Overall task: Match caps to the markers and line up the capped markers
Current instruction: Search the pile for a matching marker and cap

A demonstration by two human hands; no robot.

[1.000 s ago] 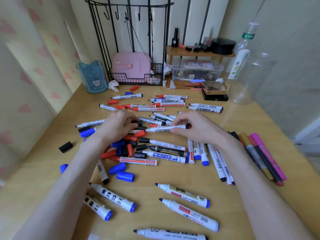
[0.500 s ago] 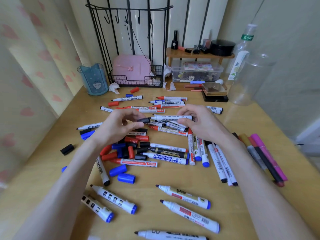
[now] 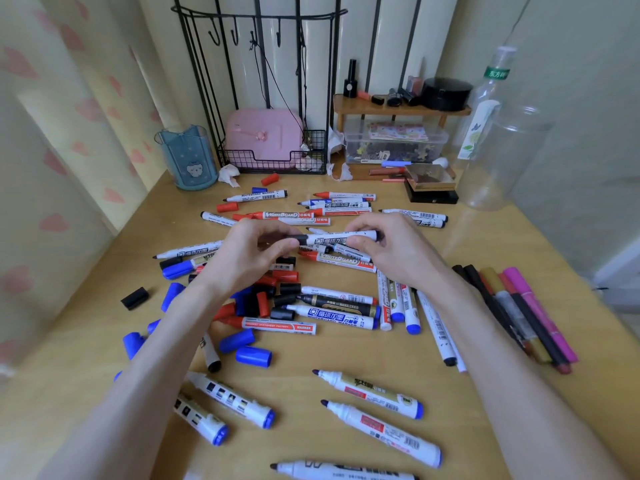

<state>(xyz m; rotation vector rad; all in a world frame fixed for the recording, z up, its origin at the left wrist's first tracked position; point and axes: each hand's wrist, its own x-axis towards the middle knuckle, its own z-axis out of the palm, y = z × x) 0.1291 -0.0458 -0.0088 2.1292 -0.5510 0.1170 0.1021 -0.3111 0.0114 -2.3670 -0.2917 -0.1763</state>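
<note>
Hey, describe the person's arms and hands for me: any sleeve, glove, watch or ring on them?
Both are bare. The left hand and right hand wear no gloves, and no ring shows on the fingers that are visible. The left forearm and right forearm run uncovered to the bottom edge of the view, with no sleeve, watch or bracelet in sight at either wrist.

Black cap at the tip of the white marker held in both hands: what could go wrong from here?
1. The black cap in the left hand may go on crooked or end up half seated on the white marker in the right hand's grip.
2. The left forearm passes over loose blue caps; lowering it could scatter them.
</note>
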